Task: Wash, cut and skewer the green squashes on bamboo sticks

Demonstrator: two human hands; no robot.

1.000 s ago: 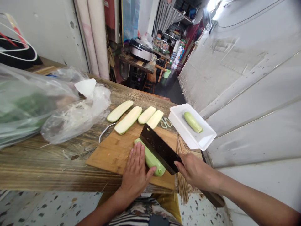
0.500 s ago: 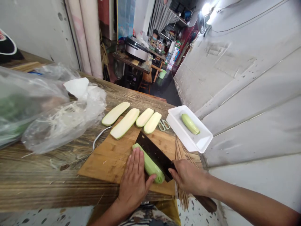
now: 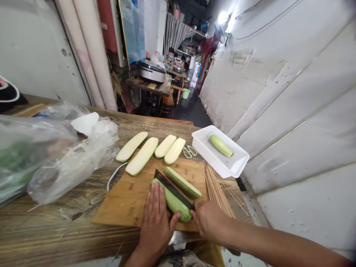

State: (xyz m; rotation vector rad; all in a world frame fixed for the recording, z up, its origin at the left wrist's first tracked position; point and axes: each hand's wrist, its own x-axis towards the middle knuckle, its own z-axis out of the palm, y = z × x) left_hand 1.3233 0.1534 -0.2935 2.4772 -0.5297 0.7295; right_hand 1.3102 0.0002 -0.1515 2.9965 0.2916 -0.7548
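Observation:
A pale green squash lies on the wooden cutting board. My left hand rests on it, fingers stretched along its left side and thumb near its lower end. My right hand is wrapped round the handle of a dark cleaver, whose blade stands along the squash's right side. Right of the blade lies a long cut piece of squash. Four halves, cut faces up, lie across the board's far edge and beyond, among them a long half and a shorter half.
A white tray holding a whole squash stands at the right by the wall. Scissors lie beside it, thin wooden sticks nearer me. Plastic bags cover the left of the table. A person sits far back.
A long piece has separated from the squash and now lies right of the cleaver. The blade is turned more on edge. The view has shifted slightly.

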